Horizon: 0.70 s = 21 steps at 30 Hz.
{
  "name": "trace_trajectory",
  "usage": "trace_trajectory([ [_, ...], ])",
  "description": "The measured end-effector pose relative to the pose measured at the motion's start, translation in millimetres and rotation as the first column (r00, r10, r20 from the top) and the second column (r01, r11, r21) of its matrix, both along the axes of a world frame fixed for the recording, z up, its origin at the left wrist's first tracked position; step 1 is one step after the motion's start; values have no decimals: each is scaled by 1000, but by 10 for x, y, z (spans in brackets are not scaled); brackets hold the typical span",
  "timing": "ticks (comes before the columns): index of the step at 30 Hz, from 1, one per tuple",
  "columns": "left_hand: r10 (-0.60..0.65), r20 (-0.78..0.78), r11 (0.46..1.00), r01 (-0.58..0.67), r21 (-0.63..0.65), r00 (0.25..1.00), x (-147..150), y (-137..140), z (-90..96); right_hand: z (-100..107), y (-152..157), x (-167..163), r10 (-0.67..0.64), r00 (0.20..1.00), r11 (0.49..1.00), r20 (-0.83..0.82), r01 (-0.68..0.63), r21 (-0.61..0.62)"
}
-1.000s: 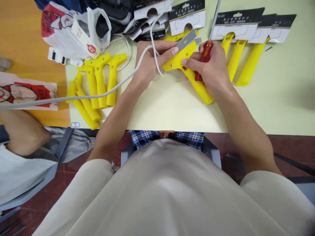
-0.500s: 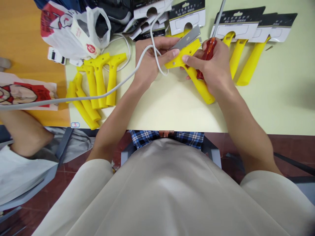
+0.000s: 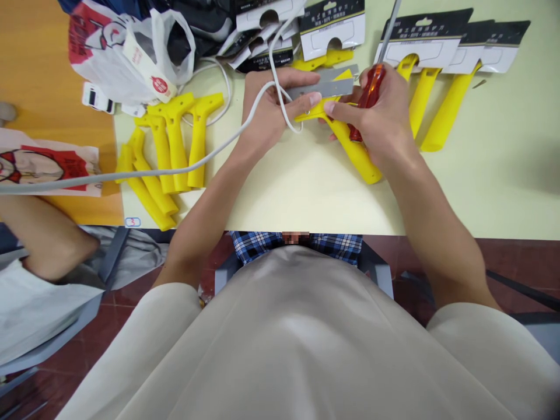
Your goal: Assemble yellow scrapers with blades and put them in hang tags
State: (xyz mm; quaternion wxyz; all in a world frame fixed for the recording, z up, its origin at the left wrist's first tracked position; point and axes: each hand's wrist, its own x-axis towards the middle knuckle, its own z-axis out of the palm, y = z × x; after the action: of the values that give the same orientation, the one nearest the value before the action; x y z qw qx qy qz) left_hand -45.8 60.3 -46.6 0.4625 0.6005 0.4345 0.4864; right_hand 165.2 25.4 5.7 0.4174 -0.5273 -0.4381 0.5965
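Observation:
Between the thumb and fingers of my left hand (image 3: 269, 111) is a flat grey metal plate (image 3: 328, 88), lying across the head of a yellow scraper handle (image 3: 356, 154). A second grey strip (image 3: 336, 72) shows behind it. My right hand (image 3: 387, 114) is closed, its thumb pressing the scraper handle near its head. Tucked in the same hand is a screwdriver (image 3: 371, 87) with a clear red grip, its shaft pointing away from me. A white cable (image 3: 210, 154) passes in front of my left hand. My fingers hide part of the scraper's head.
Several yellow scraper handles (image 3: 177, 143) lie on the left of the table (image 3: 503, 186). Carded yellow scrapers (image 3: 450, 111) lie right. More packaging cards (image 3: 332, 29), a plastic bag (image 3: 109, 52) and a black bag (image 3: 210, 23) sit at the back. A person's arm (image 3: 52, 239) is at left.
The grey plate in my left hand has turned flatter and come down over the yellow head, covering more of it. My right hand with handle and screwdriver stays nearly still.

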Motion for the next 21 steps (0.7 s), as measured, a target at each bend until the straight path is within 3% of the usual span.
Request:
trace_trajectory([
  [6, -1, 64, 1000, 1, 0, 998, 58, -87, 111, -52, -61, -59, -45, 999, 998, 19, 44, 47],
  [10, -13, 136, 1000, 12, 9, 991, 94, -94, 84, -26, -91, -84, -79, 996, 997, 45, 77, 31],
  [17, 6, 130, 999, -10, 33, 991, 118, -105, 64, -16, -38, -14, -13, 999, 1000, 42, 14, -8],
  [21, 27, 125, 999, -33, 44, 992, 111, -83, 2, -45, -48, -29, -47, 996, 997, 71, 43, 60],
])
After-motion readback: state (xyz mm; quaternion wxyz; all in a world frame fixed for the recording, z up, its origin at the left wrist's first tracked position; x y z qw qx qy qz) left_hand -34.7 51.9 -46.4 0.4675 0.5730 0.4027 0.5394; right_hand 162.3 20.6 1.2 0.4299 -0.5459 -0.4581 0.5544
